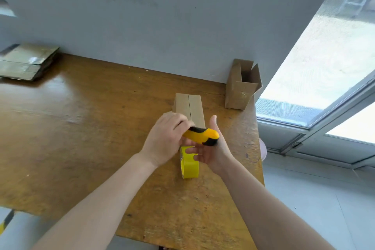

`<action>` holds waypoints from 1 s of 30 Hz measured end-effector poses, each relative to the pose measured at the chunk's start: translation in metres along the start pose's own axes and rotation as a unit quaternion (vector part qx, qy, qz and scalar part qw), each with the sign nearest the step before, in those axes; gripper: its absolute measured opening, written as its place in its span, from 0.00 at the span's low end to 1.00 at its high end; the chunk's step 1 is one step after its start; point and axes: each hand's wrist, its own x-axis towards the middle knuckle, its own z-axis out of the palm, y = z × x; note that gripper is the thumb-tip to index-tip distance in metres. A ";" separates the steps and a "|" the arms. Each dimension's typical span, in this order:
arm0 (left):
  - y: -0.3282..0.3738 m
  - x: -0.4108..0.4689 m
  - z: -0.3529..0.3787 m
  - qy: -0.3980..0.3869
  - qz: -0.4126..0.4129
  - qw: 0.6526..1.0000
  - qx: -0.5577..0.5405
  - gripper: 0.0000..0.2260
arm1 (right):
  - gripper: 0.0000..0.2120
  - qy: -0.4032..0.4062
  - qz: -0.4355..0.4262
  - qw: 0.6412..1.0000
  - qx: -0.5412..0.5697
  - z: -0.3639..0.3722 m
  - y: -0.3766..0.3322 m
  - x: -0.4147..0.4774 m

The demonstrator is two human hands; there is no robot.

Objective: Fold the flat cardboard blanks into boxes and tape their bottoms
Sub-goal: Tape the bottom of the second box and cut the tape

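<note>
Head view: pretty much looking down at a wooden table (pixel 81 128), with both bare arms reaching in from the bottom.
Box (pixel 189 107): lying flat mid-table with its closed flaps facing up and the seam running away from the camera. I'm using it as the landmark for everything else.
Left hand (pixel 164 138): at the near end of the box, fingers curled round the black end of a knife (pixel 203 135).
Knife: yellow and black, held just above the box's near end. Its free end pokes across to the right hand's palm.
Right hand (pixel 213 148): just near-right of the box, palm turned toward the left hand, thumb sticking up, fingers mostly straight and a bit apart. The fingertips lie on top of the tape, but honestly can't tell if they're gripping it.
Tape (pixel 190 166): yellow roll standing on edge, right in front of the box on the near side.
Upright box (pixel 240 87): far-right of the box, by the wall, top flaps open.
Blanks (pixel 26 63): flat stack way off to the far left of the box.
Window (pixel 324 67): right of the box, past the table edge.
</note>
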 end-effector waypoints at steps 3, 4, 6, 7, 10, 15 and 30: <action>0.015 0.002 0.004 0.021 0.035 0.999 -0.011 0.07 | 0.28 -0.078 0.058 0.995 0.004 -0.006 -0.007 -0.005; 0.016 0.001 0.006 0.021 0.025 0.999 -0.017 0.07 | 0.26 -0.075 0.060 0.995 0.015 -0.008 -0.007 -0.007; 0.018 0.000 0.007 0.015 -0.015 0.999 -0.039 0.11 | 0.18 -0.062 0.044 0.996 0.041 -0.013 -0.004 -0.009; 0.019 -0.002 0.008 0.015 -0.040 0.998 -0.050 0.14 | 0.14 -0.049 0.026 0.997 0.057 -0.016 -0.003 -0.009; 0.025 -0.014 0.015 0.022 -0.149 0.985 -0.081 0.15 | 0.10 0.021 -0.052 0.996 0.068 -0.019 0.001 -0.008; 0.025 -0.036 0.049 -0.152 -0.486 0.848 -0.148 0.17 | 0.08 0.148 -0.174 0.934 -0.276 -0.026 0.006 -0.008; 0.015 -0.024 0.082 -0.101 -0.683 0.560 -0.458 0.10 | 0.13 0.155 -0.177 0.587 -0.775 -0.035 0.008 0.005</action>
